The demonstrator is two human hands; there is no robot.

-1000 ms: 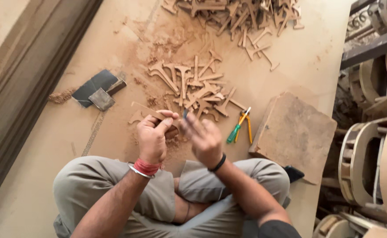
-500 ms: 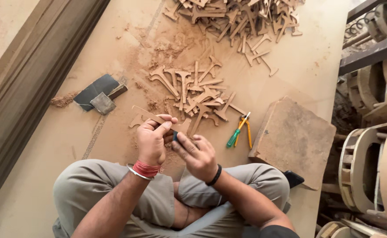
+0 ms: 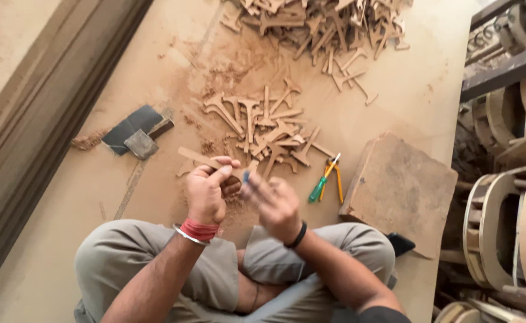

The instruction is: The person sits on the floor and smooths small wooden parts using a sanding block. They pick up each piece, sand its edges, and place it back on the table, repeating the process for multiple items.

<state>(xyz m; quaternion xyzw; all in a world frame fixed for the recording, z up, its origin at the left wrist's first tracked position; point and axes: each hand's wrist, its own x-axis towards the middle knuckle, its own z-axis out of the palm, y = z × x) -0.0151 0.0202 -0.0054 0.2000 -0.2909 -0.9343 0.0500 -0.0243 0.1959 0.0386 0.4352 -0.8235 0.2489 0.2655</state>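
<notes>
Green-handled pliers point(image 3: 324, 181), red wristband point(image 3: 198, 229)

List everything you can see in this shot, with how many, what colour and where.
wooden strip: one, tan, pinched in the left grip, pointing up-left
small tool: one, blue tip showing, in the right grip; blurred
cut wooden pieces: one loose heap, tan, on the floor ahead of the hands
further pile of pieces: many, tan, top of view
sawdust: reddish-brown, scattered among the piles
cutter: one, green handle, right of the heap
sanding block and dark sheet: grey and black, left
flat slab: one, brown, right
curved wooden frames: several, pale, far right
left hand: red wristband
right hand: black wristband
</notes>
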